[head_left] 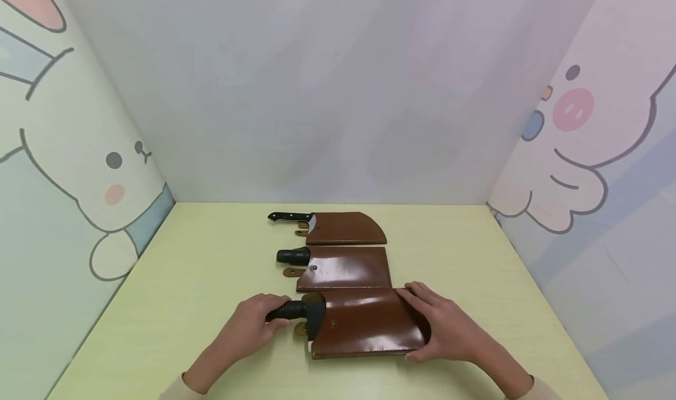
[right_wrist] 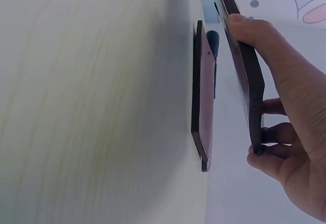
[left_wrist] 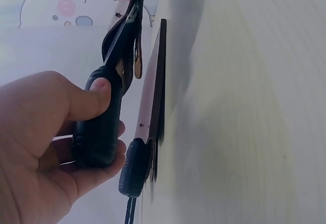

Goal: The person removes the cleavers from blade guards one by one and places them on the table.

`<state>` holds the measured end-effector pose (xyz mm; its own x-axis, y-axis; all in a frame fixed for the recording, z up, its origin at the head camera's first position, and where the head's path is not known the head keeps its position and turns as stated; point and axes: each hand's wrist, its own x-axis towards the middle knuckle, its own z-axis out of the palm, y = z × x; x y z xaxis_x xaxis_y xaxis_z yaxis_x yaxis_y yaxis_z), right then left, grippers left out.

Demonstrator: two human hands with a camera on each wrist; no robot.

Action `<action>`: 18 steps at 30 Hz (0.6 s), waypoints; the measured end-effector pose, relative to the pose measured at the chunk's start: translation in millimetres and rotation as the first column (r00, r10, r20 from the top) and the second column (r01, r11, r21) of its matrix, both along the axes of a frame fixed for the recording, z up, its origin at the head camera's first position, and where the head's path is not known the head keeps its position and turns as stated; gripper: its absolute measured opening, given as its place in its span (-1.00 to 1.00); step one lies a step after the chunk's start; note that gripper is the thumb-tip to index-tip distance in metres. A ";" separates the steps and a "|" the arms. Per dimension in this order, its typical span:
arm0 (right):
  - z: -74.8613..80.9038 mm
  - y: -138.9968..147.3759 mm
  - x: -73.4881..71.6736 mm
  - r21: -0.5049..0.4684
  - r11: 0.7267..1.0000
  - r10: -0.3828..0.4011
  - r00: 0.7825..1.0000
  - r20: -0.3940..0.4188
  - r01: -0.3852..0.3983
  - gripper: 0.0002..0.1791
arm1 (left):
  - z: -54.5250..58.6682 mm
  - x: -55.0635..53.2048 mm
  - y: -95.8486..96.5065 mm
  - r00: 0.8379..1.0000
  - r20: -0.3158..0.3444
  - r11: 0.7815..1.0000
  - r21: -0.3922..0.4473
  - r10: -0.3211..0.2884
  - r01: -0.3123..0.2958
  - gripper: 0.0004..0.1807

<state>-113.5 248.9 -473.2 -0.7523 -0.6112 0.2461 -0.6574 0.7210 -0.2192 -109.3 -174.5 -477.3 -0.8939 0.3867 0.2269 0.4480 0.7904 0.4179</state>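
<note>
In the head view, my left hand (head_left: 252,325) grips the black handle (head_left: 291,309) of the nearest cleaver. Its blade sits in a brown leather sheath (head_left: 369,324) with a snap strap (head_left: 300,329) hanging by the handle. At the broad right end of that sheath, my right hand (head_left: 449,329) holds the edge between thumb and fingers. Both wrist views show this cleaver raised off the tabletop. Behind it lies a second sheathed cleaver (head_left: 348,268) with a black handle. Farthest back is a third sheathed knife (head_left: 345,228) with a riveted black handle (head_left: 290,216).
The pale yellow table (head_left: 158,306) meets a plain grey back wall (head_left: 333,124). Side walls carry a cartoon rabbit (head_left: 100,171) on the left and a cartoon pig (head_left: 575,124) on the right. All handles point left.
</note>
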 end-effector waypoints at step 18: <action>1.2 7.5 -2.4 -0.007 1.000 -0.003 1.000 0.002 0.004 0.30 | 3.1 -0.3 -7.0 0.999 0.027 0.999 0.001 0.046 -0.046 -0.59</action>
<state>-115.9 256.3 -472.0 -0.7549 -0.6067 0.2490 -0.6545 0.7217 -0.2255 -109.6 -181.5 -474.2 -0.9167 0.3444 0.2027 0.3993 0.8093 0.4308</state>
